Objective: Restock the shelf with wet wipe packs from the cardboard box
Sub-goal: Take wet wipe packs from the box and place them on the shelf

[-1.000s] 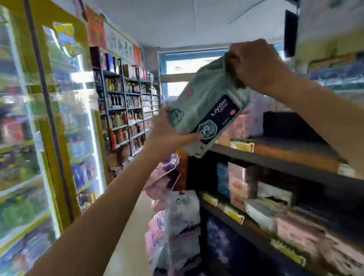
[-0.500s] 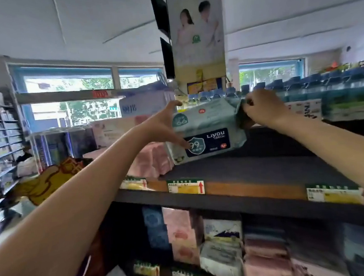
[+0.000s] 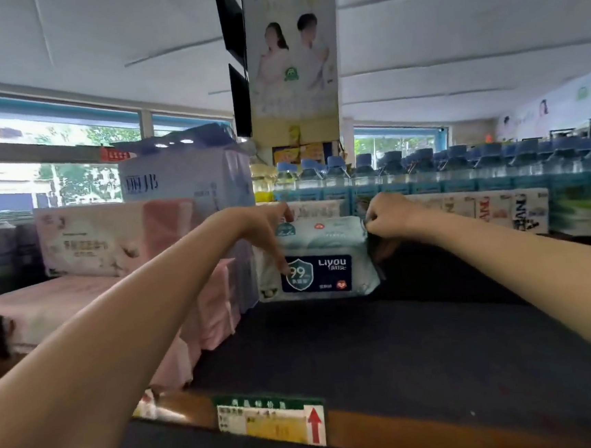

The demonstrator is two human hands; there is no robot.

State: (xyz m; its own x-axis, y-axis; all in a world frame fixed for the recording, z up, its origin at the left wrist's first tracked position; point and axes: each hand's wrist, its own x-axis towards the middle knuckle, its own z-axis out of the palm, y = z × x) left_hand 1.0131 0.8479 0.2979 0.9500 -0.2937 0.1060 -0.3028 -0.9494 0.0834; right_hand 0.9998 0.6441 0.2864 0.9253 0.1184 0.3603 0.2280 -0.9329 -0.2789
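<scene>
Head view: left hand [image 3: 270,233] and right hand [image 3: 390,217] clasp the wet wipe pack [image 3: 320,257] by its ends; likely soft, light, slippery film.

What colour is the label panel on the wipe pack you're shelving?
Dark navy blue, white lettering, on the pale wet wipe pack; head view.

We read "Liyou" and a shield marked "99" on the wet wipe pack [image 3: 320,257]. We see a red arrow on the price tag [image 3: 270,420]; its small print is unreadable.
</scene>
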